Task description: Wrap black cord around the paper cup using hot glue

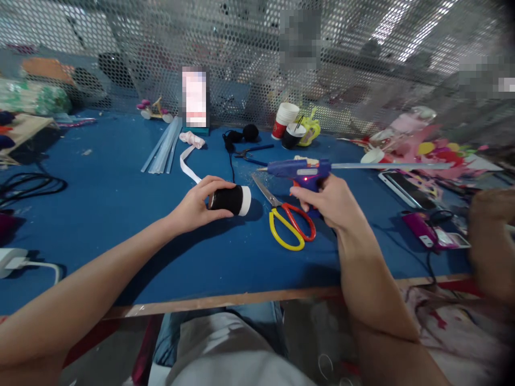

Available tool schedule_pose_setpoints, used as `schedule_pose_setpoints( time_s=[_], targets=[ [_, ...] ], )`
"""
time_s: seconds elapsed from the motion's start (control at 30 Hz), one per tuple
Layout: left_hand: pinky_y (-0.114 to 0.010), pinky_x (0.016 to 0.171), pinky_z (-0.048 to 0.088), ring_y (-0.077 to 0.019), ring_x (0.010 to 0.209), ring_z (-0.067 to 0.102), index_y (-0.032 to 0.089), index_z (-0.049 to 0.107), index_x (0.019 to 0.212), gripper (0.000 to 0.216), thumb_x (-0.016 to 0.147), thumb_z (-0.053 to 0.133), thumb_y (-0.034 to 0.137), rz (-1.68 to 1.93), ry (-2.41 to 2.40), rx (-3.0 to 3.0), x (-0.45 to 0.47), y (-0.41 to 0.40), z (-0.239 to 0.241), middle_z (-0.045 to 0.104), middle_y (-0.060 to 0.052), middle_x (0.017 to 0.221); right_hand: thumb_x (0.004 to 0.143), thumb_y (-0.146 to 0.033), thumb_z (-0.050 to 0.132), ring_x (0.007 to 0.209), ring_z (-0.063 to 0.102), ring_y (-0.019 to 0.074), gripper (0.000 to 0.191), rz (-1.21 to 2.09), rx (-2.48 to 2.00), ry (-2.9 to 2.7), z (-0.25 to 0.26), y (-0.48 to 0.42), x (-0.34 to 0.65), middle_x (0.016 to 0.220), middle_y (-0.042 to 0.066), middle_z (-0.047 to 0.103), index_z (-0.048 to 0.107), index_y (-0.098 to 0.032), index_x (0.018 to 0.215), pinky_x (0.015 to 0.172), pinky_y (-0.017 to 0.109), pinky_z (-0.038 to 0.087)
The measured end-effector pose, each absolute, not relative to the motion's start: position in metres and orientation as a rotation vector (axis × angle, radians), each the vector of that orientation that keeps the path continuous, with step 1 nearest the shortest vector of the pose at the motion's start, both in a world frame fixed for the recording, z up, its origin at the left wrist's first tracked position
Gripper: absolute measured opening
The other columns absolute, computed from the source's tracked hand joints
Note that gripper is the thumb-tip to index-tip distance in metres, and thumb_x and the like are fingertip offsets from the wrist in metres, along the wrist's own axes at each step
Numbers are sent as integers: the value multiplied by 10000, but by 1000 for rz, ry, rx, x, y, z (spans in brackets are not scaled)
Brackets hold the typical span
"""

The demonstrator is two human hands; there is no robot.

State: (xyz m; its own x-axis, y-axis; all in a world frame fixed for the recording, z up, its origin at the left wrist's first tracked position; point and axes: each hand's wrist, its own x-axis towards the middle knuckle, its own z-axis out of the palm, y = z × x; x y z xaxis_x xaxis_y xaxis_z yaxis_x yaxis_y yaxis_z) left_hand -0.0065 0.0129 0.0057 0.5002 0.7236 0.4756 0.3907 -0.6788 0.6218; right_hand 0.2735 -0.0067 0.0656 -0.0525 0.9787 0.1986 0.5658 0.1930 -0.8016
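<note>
My left hand (201, 205) grips a paper cup (229, 200) wrapped in black yarn, tipped on its side with its white end facing right. A white ribbon (189, 167) runs from behind that hand to a pale bunched piece (192, 140). In my right hand (328, 201) is a blue glue gun (300, 169), its nozzle pointing left and a long clear glue stick (390, 166) sticking out of its back. A small red light glows on the gun. Scissors (286, 214) with one yellow and one red handle lie on the table between my hands.
Several glue sticks (163, 147) lie at the back left, near a propped phone (195, 99). Pliers (251, 154), black yarn (250, 133) and stacked paper cups (286, 119) sit farther back. A metal mesh (241, 64) rises behind the table. Another person's arm (493, 241) is at the right.
</note>
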Motion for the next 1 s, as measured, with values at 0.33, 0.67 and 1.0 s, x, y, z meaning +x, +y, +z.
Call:
schedule_pose_setpoints(
  time_s=[0.33,0.67,1.0],
  targets=[
    [-370,843,466,-220,1006,543,220,528,1154,522,682,696,367,1127,951,2156,-5,16,-2,539,-84,1092,761,-503,489,706,626,263,392,-98,-2199,-1426,51,51,342,605,117,635,607,-138,679,625,334,439],
    [-405,879,450,-229,1034,529,224,522,1156,516,687,696,352,1117,919,2181,-5,15,0,530,-87,1111,784,-476,462,895,613,303,447,-170,-2372,-1625,35,62,330,909,185,668,675,-93,877,753,376,439],
    [-405,912,447,-238,1099,493,220,523,1155,485,707,684,314,1092,838,2277,-4,10,8,490,-103,1158,778,-282,510,911,597,278,335,-210,-2340,-1653,45,48,324,963,176,650,632,-90,1024,771,383,441]
  ],
)
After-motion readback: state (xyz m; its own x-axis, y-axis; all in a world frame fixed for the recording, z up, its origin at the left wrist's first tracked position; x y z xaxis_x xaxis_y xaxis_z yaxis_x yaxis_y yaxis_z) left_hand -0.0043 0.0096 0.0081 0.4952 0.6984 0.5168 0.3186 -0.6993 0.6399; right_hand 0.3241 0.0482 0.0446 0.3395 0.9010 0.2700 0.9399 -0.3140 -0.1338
